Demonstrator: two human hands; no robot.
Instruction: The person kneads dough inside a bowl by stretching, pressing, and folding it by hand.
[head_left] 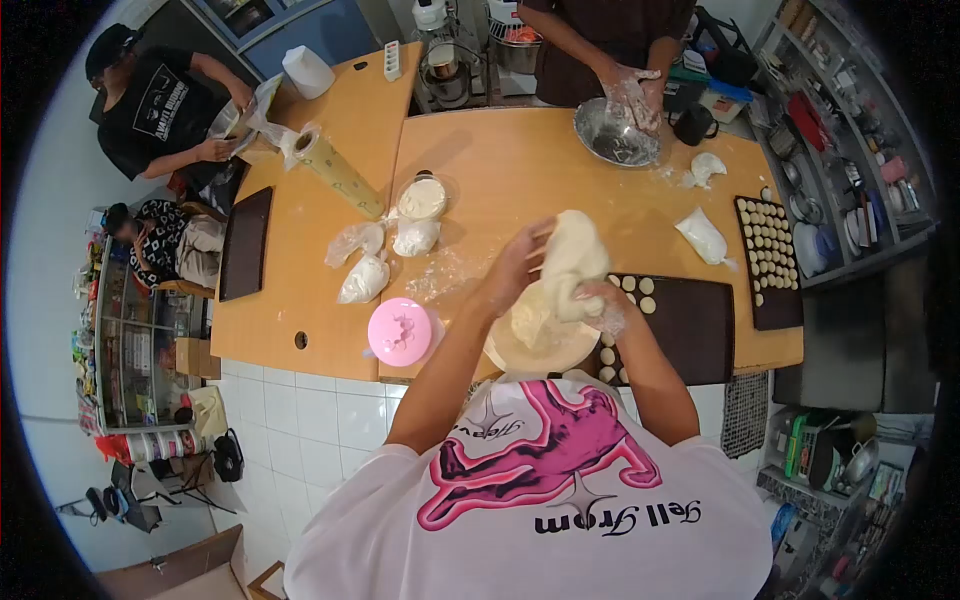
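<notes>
Table [480,150]: wooden, spanning the scene, with the work at its near edge. Dark tray [690,330]: lies just right of the bowl [570,360], its right portion bare; portions are best laid there in even rows, well apart. The bowl sits at the near edge, directly below the work, and should remain there to catch drips. Dough [578,240]: one soft, pale mass, raised above the bowl and sagging between the hands. Left hand [513,265]: fingers spread at the dough's left side; whether they touch it cannot be told. Recommended: support the mass from beneath to prevent tearing. Right hand [605,308]: clamped around the dough's lower end, a rounded bulge standing out at the thumb side. Judged sound practice: squeeze steadily and pinch off cleanly. Rounds [647,286]: on the tray's left portion; match each new piece to these.
</notes>
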